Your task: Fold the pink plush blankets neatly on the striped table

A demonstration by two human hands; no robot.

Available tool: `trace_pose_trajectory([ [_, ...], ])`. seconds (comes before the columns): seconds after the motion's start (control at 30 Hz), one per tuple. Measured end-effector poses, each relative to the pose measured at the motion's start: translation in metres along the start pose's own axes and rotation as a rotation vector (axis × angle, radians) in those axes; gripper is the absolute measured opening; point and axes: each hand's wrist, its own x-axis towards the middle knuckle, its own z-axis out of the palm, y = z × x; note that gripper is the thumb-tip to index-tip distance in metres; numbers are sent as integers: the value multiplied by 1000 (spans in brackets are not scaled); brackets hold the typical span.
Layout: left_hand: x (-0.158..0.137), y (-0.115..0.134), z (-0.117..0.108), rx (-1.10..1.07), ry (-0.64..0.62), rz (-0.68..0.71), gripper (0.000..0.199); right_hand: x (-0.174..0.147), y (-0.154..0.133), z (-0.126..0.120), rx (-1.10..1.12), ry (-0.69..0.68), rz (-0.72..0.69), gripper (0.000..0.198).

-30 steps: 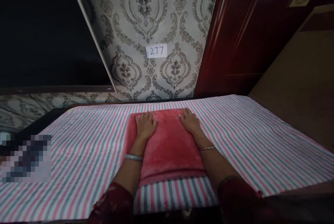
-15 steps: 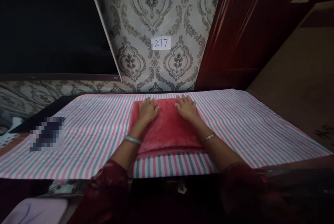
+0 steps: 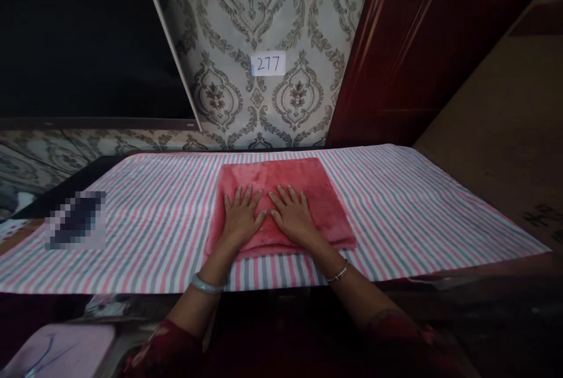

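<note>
A folded plush blanket (image 3: 303, 175), coral red and roughly rectangular, lies flat on the striped cloth (image 3: 396, 208). Its folded layers show along the near edge. My left hand (image 3: 243, 216) rests palm down on its left half, fingers spread. Just to the right, my right hand (image 3: 292, 213) also lies flat on the plush, fingers apart, its thumb close to the left thumb. Neither hand grips anything. A bangle circles each wrist.
The cloth, striped pink, grey and white, covers the table. A large dark screen (image 3: 88, 43) stands at the back left. A cardboard box (image 3: 501, 125) is at the right, beside a dark red wooden panel (image 3: 387, 55). A pale stool (image 3: 65, 348) sits low left.
Both my hands have slid toward me and closer together, from the blanket's far edge to its middle and near part. The far edge is now uncovered.
</note>
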Motion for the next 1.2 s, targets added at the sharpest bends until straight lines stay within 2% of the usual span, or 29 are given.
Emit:
trace_pose_trajectory([
  [0.13,-2,-1,-3,3,2,-1,63,-8,11,-8,0,-10,3,57],
  [0.27,-2,-2,-2,1,-5,-7,63,-29,44,-17,-73,-12,91,58],
  [0.4,-1,-3,2,-11,9,-7,63,-55,72,-14,-132,20,197,58],
  [0.6,0,-3,-5,-48,-12,-12,62,-81,86,-11,-92,60,264,57],
  [0.7,-6,5,-18,-106,-11,2,59,-78,85,-21,-58,139,236,53],
  [0.77,-16,17,-23,-157,9,87,57,-71,78,-27,-36,236,160,51],
  [0.83,-28,30,-22,-181,22,212,56,-62,66,-28,-23,277,60,50],
  [0.93,-46,44,-7,-137,41,324,61,-54,49,-17,-49,206,-3,49],
  [1.07,-57,48,14,-59,80,340,65,-56,41,1,-96,153,25,52],
  [1.2,-57,45,18,-100,72,335,66,-58,43,3,-100,149,45,53],
])
